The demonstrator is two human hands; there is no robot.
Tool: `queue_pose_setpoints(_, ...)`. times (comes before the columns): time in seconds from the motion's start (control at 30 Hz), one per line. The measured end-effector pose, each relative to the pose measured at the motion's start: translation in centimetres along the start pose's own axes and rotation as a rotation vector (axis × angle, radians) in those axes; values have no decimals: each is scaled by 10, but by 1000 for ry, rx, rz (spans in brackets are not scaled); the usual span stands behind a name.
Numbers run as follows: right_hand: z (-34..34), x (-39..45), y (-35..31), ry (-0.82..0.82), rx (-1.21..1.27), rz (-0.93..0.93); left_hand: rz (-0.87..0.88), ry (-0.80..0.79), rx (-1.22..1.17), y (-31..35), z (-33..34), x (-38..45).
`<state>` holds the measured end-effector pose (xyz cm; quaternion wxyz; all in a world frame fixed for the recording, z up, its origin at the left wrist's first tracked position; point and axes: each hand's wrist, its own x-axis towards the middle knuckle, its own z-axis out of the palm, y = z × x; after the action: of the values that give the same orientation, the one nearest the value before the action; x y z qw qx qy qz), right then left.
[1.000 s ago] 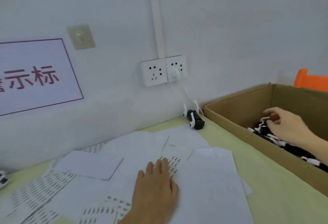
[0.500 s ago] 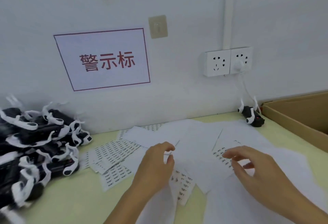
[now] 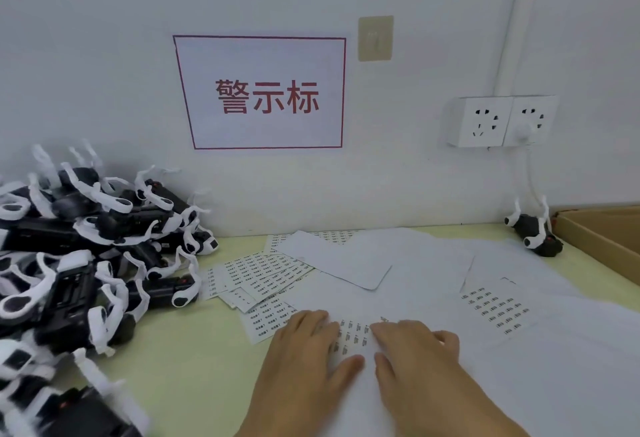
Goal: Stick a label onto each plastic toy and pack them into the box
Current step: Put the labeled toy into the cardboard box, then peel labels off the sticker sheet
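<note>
A heap of black and white plastic toys (image 3: 79, 263) fills the left of the green table. One more toy (image 3: 535, 230) lies by the wall at the right, beside the cardboard box (image 3: 602, 239). Both hands rest side by side on a white label sheet (image 3: 353, 334) near the front. My left hand (image 3: 304, 357) lies flat on it with the thumb spread. My right hand (image 3: 415, 353) lies palm down with its fingertips at a small label on the sheet. Neither hand holds a toy.
Several label sheets (image 3: 263, 274) and blank backing papers (image 3: 391, 256) are scattered over the table middle. A sign with red characters (image 3: 263, 93) and a double wall socket (image 3: 498, 121) with a plugged cable are on the wall behind.
The view has swung left from the box to the toy heap. My right hand left the box and came down beside my left hand on the label sheet.
</note>
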<state>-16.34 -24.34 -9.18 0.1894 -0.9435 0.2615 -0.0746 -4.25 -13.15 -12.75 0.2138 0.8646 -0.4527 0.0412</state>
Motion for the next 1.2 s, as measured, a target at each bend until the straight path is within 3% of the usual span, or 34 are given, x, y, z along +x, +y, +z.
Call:
queue_pose_setpoints(0.1, 9, -2, 2, 50, 12, 2, 2, 22, -98, -1, -1, -3)
queue_pose_setpoints(0.27, 10, -7, 5, 99, 51, -54, -161, 26, -626, 12, -13, -4)
queue_pose_setpoints(0.37, 9, -7, 2, 231, 241, -61, -227, 119, -840, 19, -24, -6)
queue_pose_setpoints(0.47, 10, -6, -2, 355, 490, 48, -244, 180, -986, 17, -34, -7)
queue_pose_setpoints(0.57, 12, -3, -1, 336, 756, 152, -261, 221, -1082, 12, -35, -13)
queue_pose_setpoints(0.87, 15, -5, -3, 290, 1021, 231, -211, 213, -993, 17, -12, -21)
queue_pose_setpoints(1.03, 14, -4, 1, 248, 1029, 169, -39, 522, -542, 20, -7, -19)
queue_pose_setpoints(1.2, 16, -8, -4, 169, 1010, 98, -9, 350, -542, 19, -4, -20)
